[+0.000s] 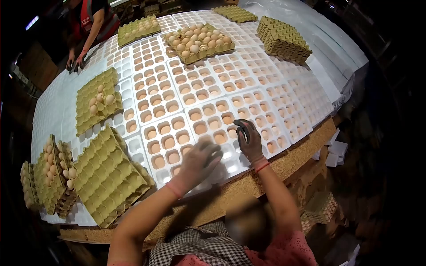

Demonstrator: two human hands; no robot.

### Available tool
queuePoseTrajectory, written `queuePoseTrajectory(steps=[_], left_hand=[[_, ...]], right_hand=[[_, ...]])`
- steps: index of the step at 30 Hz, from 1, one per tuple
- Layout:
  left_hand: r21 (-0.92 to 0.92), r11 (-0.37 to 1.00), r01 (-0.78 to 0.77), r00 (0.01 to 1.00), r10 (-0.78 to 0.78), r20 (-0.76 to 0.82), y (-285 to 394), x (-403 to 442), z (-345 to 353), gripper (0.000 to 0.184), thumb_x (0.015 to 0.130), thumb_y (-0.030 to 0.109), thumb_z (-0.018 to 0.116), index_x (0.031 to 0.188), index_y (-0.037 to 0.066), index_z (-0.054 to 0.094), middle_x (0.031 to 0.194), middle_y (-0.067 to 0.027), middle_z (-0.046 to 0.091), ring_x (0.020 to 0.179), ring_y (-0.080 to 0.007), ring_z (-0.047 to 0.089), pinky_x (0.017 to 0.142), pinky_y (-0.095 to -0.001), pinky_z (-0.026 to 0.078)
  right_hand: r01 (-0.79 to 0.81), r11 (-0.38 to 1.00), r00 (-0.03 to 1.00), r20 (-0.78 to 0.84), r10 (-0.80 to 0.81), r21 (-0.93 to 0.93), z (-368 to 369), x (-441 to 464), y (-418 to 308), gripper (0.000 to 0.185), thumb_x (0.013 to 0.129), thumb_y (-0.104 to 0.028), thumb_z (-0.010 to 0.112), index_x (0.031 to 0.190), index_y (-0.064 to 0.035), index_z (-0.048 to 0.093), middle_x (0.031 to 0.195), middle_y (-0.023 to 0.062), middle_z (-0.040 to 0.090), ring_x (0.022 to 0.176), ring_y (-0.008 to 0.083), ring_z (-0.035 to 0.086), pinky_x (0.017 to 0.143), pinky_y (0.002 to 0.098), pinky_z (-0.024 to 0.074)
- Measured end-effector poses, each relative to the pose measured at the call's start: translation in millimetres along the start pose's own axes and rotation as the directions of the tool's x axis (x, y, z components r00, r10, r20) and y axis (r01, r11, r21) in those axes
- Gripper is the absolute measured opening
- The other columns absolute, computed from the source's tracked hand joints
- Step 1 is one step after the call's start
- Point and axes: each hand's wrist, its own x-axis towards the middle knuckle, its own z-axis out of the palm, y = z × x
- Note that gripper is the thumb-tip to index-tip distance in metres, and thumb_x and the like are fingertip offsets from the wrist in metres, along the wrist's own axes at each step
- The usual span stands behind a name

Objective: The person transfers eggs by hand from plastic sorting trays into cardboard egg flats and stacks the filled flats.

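L hand point(199, 163): blurred, lower ctr of frame, over white foam trays point(233, 160); fingers bent, can't tell if pinching anything.
R hand point(251, 142): just R of ctr, over same trays; fingers curled twd thumb, can't tell if gripping.
Eggs point(214, 123): one per cup across ctr of frame; a few cups btwn & below hands unfilled.
Heaped pulp tray point(208, 56): upper ctr, atop foam trays, full of loose eggs.
Mid-L pulp tray point(86, 102): a few eggs on it.
Pulp stacks: lower L point(111, 173), tilted; upper R point(284, 40).
Surface point(279, 167): wood edge shows, lower R.
Co-worker point(95, 20): upper L, red vest, hands at far edge.
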Motion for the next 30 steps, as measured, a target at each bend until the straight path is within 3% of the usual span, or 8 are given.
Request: queuePoseTrajectory(steps=[6,11,15,17,21,24,26,30], left_hand=[[0.380,0.911,-0.161,0.971,0.078,0.225,-40.7,13.4,80.5,0.051,0.085,0.020,0.065,0.132,0.006,0.051,0.118,-0.0199,0.055,0.107,-0.0365,0.056,0.092,-0.0462,0.046],[-0.234,0.968,0.088,0.948,-0.154,-0.280,-15.6,-25.2,-34.4,0.044,0.087,0.005,0.059,0.130,-0.001,0.051,0.125,-0.0195,0.055,0.112,-0.0340,0.057,0.097,-0.0399,0.046],[-0.501,0.844,0.191,0.810,-0.424,-0.405,-2.8,-119.1,-144.2,0.043,0.090,-0.006,0.049,0.133,-0.004,0.050,0.132,-0.0128,0.055,0.122,-0.0206,0.054,0.103,-0.0307,0.041],[-0.193,0.936,0.295,0.759,-0.352,-0.548,-10.7,-188.9,-195.4,0.042,0.091,-0.005,0.048,0.134,-0.004,0.050,0.132,-0.0118,0.055,0.122,-0.0198,0.054,0.104,-0.0307,0.041],[-0.085,0.860,0.503,0.533,-0.386,-0.753,-40.8,-308.6,-262.4,0.043,0.095,-0.002,0.047,0.138,-0.002,0.047,0.133,-0.0106,0.054,0.121,-0.0193,0.053,0.103,-0.0311,0.042],[0.285,0.721,0.632,0.596,-0.216,-0.774,-61.7,-327.9,-293.6,0.050,0.086,0.001,0.061,0.134,0.002,0.049,0.128,-0.0213,0.054,0.114,-0.0390,0.055,0.098,-0.0414,0.044],[0.543,0.543,0.640,0.702,-0.127,-0.701,-71.8,-329.5,-302.3,0.056,0.083,0.010,0.067,0.135,0.003,0.047,0.128,-0.0210,0.051,0.112,-0.0429,0.052,0.097,-0.0455,0.043],[0.229,0.820,0.525,0.679,-0.242,-0.693,-56.3,-328.5,-305.4,0.047,0.082,0.003,0.065,0.128,0.001,0.053,0.117,-0.0193,0.056,0.101,-0.0359,0.060,0.087,-0.0422,0.049]], right_hand=[[0.063,0.975,0.998,0.005,-0.063,-0.213,-0.7,-26.8,-8.9,0.032,0.087,-0.006,0.054,0.119,-0.0097,0.054,0.111,0.0139,0.061,0.103,0.0370,0.055,0.088,0.0490,0.0445],[0.359,0.931,0.834,0.472,-0.285,-0.073,-8.2,-22.6,-79.6,0.056,0.074,-0.020,0.075,0.126,-0.0151,0.055,0.117,0.0127,0.057,0.109,0.0361,0.053,0.095,0.0454,0.0444],[0.246,0.969,0.781,0.583,-0.222,0.039,15.3,-25.3,-53.8,0.044,0.071,-0.018,0.076,0.111,-0.0119,0.060,0.113,0.0091,0.060,0.105,0.0371,0.056,0.092,0.0480,0.0455],[0.305,0.952,0.744,0.622,-0.244,0.009,12.8,-21.2,-58.4,0.043,0.071,-0.016,0.076,0.109,-0.0099,0.058,0.114,0.0107,0.060,0.107,0.0376,0.056,0.093,0.0476,0.0452],[0.414,0.902,0.740,0.623,-0.254,-0.124,38.7,2.4,-126.9,0.043,0.073,-0.014,0.076,0.111,-0.0077,0.058,0.115,0.0122,0.061,0.110,0.0361,0.057,0.093,0.0459,0.0456],[0.410,0.882,0.767,0.436,-0.471,0.232,120.4,35.5,-256.8,0.037,0.078,-0.013,0.070,0.114,-0.0074,0.059,0.118,0.0110,0.061,0.109,0.0341,0.058,0.090,0.0458,0.0471],[0.521,0.771,0.635,0.437,-0.637,0.367,189.2,44.0,-344.4,0.045,0.085,-0.020,0.066,0.128,-0.0121,0.053,0.123,0.0128,0.061,0.116,0.0331,0.057,0.101,0.0467,0.0424],[0.719,0.672,0.513,0.518,-0.684,0.175,366.5,2.2,-436.2,0.056,0.095,-0.032,0.051,0.146,-0.0165,0.037,0.138,0.0163,0.050,0.135,0.0348,0.039,0.116,0.0526,0.0194]])
